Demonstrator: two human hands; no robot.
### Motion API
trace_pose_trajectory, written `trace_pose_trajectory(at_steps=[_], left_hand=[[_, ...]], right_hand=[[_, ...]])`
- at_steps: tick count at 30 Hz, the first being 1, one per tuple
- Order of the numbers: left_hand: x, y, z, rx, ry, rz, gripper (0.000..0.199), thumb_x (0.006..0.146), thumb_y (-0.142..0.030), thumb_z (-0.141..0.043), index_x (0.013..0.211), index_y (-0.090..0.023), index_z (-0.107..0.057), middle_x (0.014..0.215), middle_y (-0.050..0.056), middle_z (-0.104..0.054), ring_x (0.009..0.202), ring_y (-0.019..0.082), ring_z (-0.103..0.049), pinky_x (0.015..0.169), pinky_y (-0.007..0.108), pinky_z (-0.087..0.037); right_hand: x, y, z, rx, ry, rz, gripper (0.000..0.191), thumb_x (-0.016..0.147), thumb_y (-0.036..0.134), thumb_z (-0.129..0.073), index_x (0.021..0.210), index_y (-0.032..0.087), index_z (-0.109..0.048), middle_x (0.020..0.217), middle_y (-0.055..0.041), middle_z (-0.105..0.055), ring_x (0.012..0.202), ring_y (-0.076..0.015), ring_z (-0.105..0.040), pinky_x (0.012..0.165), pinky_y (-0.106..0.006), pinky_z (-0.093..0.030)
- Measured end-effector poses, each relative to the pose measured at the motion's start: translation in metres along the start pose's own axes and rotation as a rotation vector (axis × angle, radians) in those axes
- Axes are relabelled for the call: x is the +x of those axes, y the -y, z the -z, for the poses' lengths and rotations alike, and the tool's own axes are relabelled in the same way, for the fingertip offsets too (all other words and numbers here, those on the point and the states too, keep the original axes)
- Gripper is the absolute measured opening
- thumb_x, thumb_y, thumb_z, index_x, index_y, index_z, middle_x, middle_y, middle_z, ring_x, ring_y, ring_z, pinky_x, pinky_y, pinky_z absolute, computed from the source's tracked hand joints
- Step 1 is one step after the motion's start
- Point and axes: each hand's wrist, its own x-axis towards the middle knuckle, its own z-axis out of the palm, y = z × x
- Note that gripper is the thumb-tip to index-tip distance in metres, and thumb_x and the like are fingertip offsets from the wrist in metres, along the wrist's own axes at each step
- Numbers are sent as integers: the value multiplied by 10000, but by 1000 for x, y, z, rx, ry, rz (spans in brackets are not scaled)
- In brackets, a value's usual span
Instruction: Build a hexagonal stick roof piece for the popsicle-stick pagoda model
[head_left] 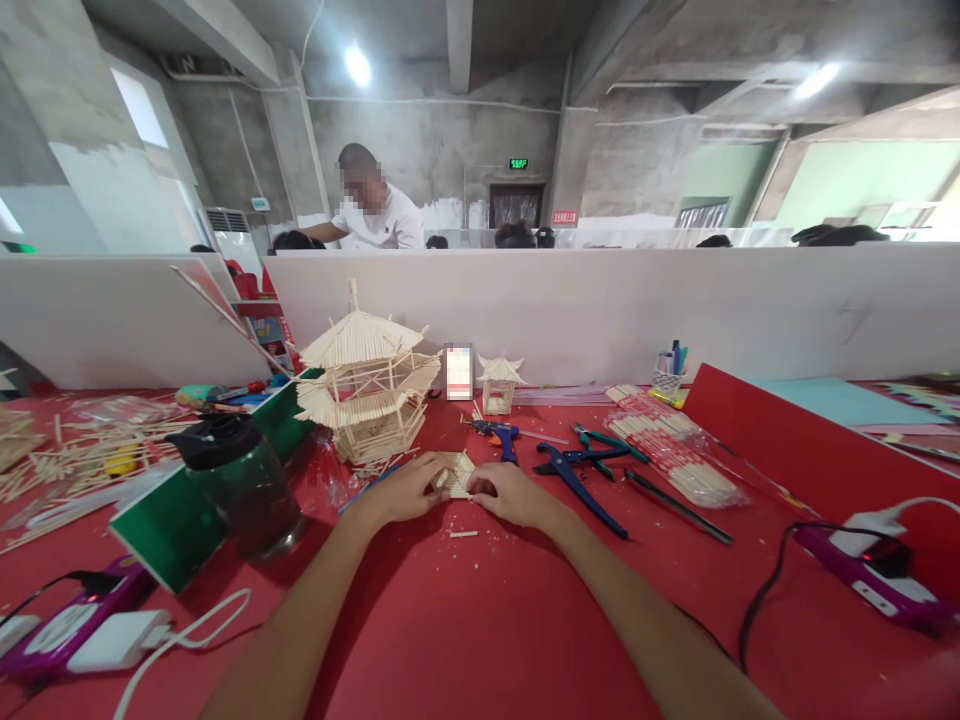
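Between my two hands, low over the red table, is a small flat piece built of thin wooden sticks [456, 478]. My left hand [411, 488] grips its left side with fingers curled over the edge. My right hand [511, 493] is closed on its right side, thumb and fingers pinching. A short loose stick [463, 534] lies just in front of them. Beyond my left hand stands a large pagoda model [367, 375] made of sticks. A small stick pavilion [498, 385] stands farther back, with a blue glue gun [498, 432] before it.
Blue-handled cutters [581, 490], green-handled pliers [604, 445] and a dark slender tool [679, 508] lie right. Behind them are bagged sticks [675, 450]. A dark bottle [240, 490] and green board [169, 525] stand left. Power strips [874, 570] sit at both sides; a person [382, 215] is beyond the partition [600, 310].
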Motion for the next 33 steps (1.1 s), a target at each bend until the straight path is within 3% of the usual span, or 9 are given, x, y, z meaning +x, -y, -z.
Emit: trace_pose_trajectory(at_steps=[7,11,16,22,33], left_hand=[[0,-2,3,1,16,20,324,895,-263,-570,1215,-228,-534,1309,83,-566,1206,221,-535,1053,345,-400],[-1,-1,6,10,3,30,329,921,-186,-476,1243,-221,-535,1347,86,-561,1252,205,-513,1083,342,-380],[-3,0,16,144,-52,191,332,904,-108,-414,1173,-215,-576,1200,75,-644,1127,203,-591,989,329,-443],[-6,-6,32,358,-60,457,419,838,-16,-413,1153,-207,-613,1174,99,-691,1110,240,-634,936,344,-459],[-11,-6,43,418,-40,573,373,851,-51,-443,1105,-220,-657,1156,117,-703,1082,282,-657,887,370,-484]], right_hand=[[-2,-3,6,-7,44,2,155,815,108,-639,945,155,-708,826,-44,-708,710,-143,-617,640,-220,-425],[-3,-2,8,-8,60,0,155,811,100,-633,937,147,-709,827,-51,-713,696,-141,-618,640,-221,-429],[-3,-1,10,-14,64,4,154,813,102,-630,936,148,-710,839,-56,-717,700,-142,-620,635,-219,-431],[-3,2,12,-27,68,-5,160,815,103,-629,947,142,-710,864,-66,-723,726,-152,-631,644,-225,-433],[-2,2,9,-50,59,10,168,821,91,-621,953,147,-708,906,-68,-719,786,-155,-633,693,-229,-442]])
